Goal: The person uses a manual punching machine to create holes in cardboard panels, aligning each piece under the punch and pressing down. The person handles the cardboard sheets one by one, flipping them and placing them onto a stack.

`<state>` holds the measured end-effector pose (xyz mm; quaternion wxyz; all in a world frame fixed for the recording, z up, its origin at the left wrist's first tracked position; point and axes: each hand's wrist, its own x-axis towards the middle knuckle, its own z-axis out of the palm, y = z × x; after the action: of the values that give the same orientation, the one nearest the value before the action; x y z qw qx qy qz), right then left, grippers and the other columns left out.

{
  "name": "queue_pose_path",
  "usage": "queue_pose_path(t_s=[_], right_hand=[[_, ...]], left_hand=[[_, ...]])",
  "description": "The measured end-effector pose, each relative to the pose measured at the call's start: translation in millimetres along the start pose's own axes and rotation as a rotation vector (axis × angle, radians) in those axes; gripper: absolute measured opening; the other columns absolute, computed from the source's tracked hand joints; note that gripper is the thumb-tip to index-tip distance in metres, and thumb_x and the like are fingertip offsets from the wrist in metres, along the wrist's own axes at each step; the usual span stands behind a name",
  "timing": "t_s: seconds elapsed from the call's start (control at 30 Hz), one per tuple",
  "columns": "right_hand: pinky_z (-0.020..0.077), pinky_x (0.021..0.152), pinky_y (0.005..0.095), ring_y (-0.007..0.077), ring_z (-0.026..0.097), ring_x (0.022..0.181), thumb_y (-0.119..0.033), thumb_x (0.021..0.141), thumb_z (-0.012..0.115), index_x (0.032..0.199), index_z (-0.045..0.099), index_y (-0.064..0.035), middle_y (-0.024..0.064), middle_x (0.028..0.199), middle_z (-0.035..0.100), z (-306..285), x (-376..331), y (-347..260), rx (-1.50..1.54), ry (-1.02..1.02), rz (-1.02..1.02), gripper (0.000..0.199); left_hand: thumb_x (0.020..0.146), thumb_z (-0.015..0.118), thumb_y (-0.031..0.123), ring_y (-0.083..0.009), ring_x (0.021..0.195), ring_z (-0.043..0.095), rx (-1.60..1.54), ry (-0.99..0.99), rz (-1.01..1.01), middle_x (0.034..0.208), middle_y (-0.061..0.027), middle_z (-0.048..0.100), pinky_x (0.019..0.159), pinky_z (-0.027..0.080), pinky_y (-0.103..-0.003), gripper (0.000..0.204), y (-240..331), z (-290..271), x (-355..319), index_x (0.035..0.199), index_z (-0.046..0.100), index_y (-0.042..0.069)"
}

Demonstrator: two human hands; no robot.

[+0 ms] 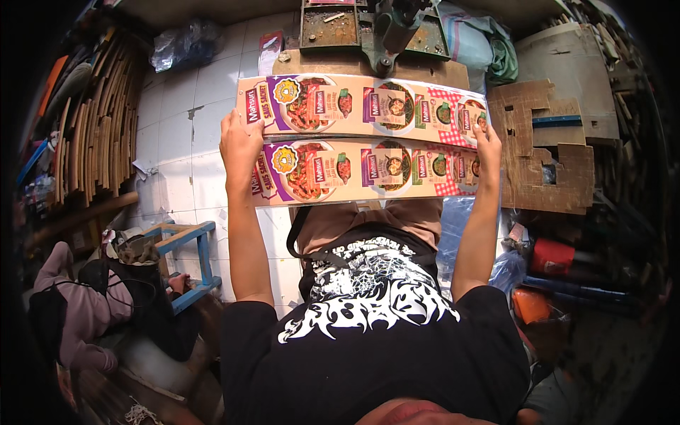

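In front of me, a long printed cardboard strip (pixel 361 106) with pictures of food on a peach background is held level across my body. My left hand (pixel 241 145) has its fingers closed round the left end, thumb on the printed face. At the other end my right hand (pixel 488 145) pinches the edge the same way. Directly below, nearer my lap, lies a matching printed strip (pixel 350 173), its ends passing beside my wrists. Whether the two strips are joined at the dark line between them, I cannot tell.
Beyond the strips stands a metal machine (pixel 400 35) with side trays holding scraps. Brown cardboard pieces (pixel 545 156) lie at right, and stacked cardboard (pixel 99 113) leans at left. A blue-framed stool (pixel 188 241) and another person's arm (pixel 60 265) are at lower left.
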<state>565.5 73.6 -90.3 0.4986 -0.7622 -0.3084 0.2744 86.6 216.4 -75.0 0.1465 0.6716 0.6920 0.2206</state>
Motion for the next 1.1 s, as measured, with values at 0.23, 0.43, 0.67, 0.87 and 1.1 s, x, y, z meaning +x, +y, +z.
queue_pose_path(t_s=[0.23, 0.43, 0.67, 0.87, 1.1], right_hand=[[0.0486, 0.085, 0.0314, 0.0193, 0.062, 0.097, -0.025, 0.09, 0.063, 0.131, 0.043, 0.0134, 0.0174, 0.121, 0.06, -5.6, 6.6, 10.5, -0.268, 0.067, -0.017, 0.06], [0.0477, 0.09, 0.0335, 0.024, 0.063, 0.104, -0.025, 0.089, 0.064, 0.132, 0.05, 0.0049, 0.0217, 0.113, 0.065, -42.3, -47.9, 48.4, -0.532, 0.13, 0.151, 0.054], [0.0508, 0.085, 0.031, 0.0205, 0.065, 0.098, -0.018, 0.086, 0.068, 0.127, 0.054, 0.0057, 0.0186, 0.111, 0.066, -42.9, -78.0, 62.8, -0.358, 0.136, 0.092, 0.049], [0.0541, 0.076, 0.0295, 0.0173, 0.068, 0.085, -0.014, 0.082, 0.071, 0.111, 0.065, 0.0061, 0.0147, 0.095, 0.071, -32.7, -77.0, 63.2, -0.314, 0.298, 0.056, 0.036], [0.0545, 0.076, 0.0282, 0.0158, 0.068, 0.085, -0.011, 0.082, 0.071, 0.111, 0.065, 0.0058, 0.0143, 0.095, 0.071, -40.4, -67.6, 85.3, -0.215, 0.309, 0.021, 0.034]], left_hand=[[0.085, 0.067, 0.029, -0.0372, 0.121, 0.051, -0.097, -0.011, 0.164, 0.135, -0.0233, 0.046, 0.101, 0.042, -0.039, 0.065, -23.0, -1.4, -1.0, 0.134, 0.044, -0.008], [0.09, 0.063, 0.025, -0.028, 0.102, 0.064, -0.406, -0.253, -0.236, 0.119, -0.0242, 0.059, 0.084, 0.053, -0.036, 0.055, -60.3, -23.1, -52.4, 0.133, 0.046, -0.007], [0.092, 0.06, 0.009, -0.016, 0.084, 0.067, -0.636, -0.2, -0.356, 0.098, -0.0169, 0.067, 0.066, 0.054, -0.028, 0.045, -53.1, -20.7, -84.7, 0.133, 0.046, -0.002], [0.089, 0.066, 0.01, -0.0182, 0.085, 0.068, -0.546, -0.028, -0.297, 0.1, -0.0193, 0.067, 0.067, 0.055, -0.028, 0.039, -49.5, -15.3, -90.9, 0.123, 0.053, -0.005], [0.088, 0.067, 0.009, -0.0216, 0.091, 0.069, -0.544, 0.047, -0.296, 0.104, -0.0217, 0.067, 0.074, 0.057, -0.031, 0.036, -42.0, -12.8, -95.1, 0.117, 0.056, -0.009]])
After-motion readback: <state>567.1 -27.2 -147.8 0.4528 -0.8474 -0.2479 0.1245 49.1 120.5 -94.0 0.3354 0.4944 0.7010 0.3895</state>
